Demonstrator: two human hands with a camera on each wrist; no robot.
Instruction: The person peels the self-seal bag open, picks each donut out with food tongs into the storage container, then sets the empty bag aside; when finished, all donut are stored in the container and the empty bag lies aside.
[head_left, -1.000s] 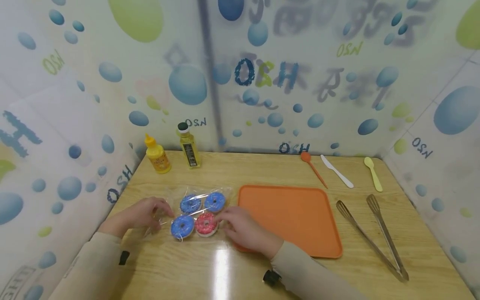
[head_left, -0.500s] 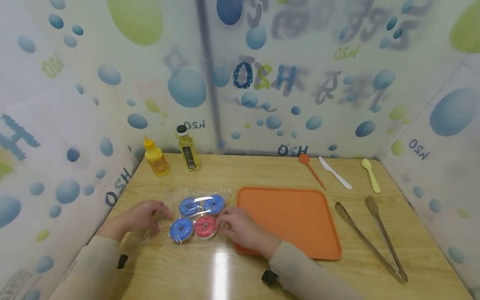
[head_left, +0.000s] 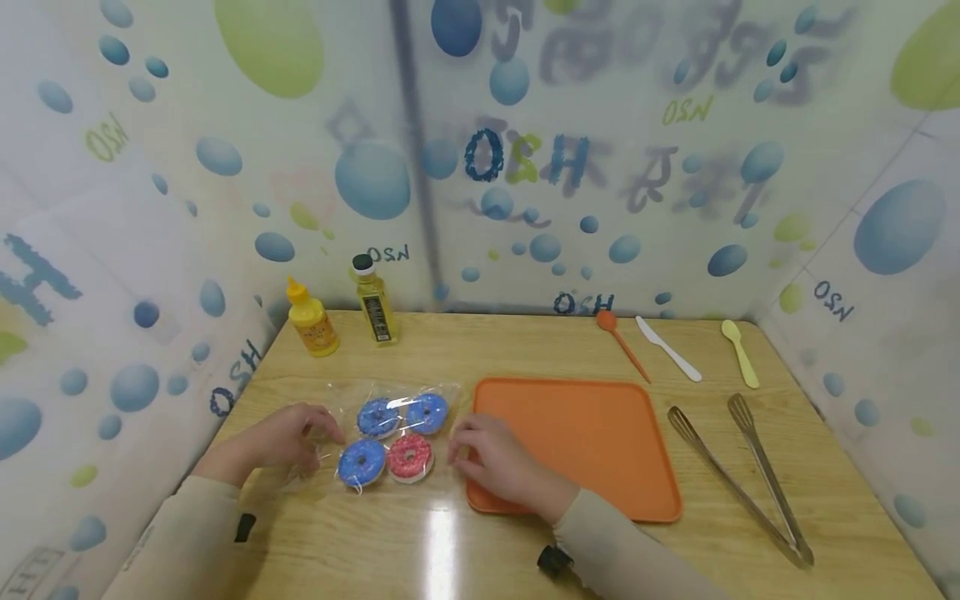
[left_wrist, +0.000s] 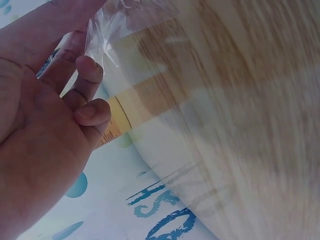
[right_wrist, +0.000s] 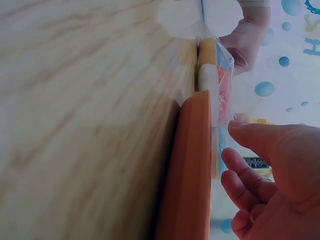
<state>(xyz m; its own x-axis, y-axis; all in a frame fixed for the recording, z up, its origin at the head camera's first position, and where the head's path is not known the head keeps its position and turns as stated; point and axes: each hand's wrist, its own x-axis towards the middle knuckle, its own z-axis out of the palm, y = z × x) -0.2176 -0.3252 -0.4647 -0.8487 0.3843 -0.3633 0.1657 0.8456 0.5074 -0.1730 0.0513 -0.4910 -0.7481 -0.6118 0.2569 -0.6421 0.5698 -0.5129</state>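
Observation:
A clear plastic bag [head_left: 395, 427] lies on the wooden table with three blue doughnuts [head_left: 350, 467] and one pink-red doughnut [head_left: 422, 448] showing through it. My left hand [head_left: 288, 433] grips the bag's crinkled left end. In the left wrist view the plastic [left_wrist: 112, 42] comes from between thumb and forefinger, while the other fingers curl below. My right hand [head_left: 510, 462] hovers over the left edge of the orange tray [head_left: 592, 446], just right of the bag. Its fingers are loosely bent with nothing between them, and the right wrist view shows the thumb and fingertips apart.
Behind the bag stand a yellow squeeze bottle [head_left: 315, 328] and an oil bottle [head_left: 377, 310]. An orange spoon [head_left: 621, 339], a white knife [head_left: 670, 350] and a light yellow spoon [head_left: 740, 352] lie at the back right. Metal tongs [head_left: 768, 492] lie spread right of the tray.
My right hand has let go of the bag's right side by the pink-red doughnut and shifted right over the tray's edge. My left hand keeps its hold on the bag.

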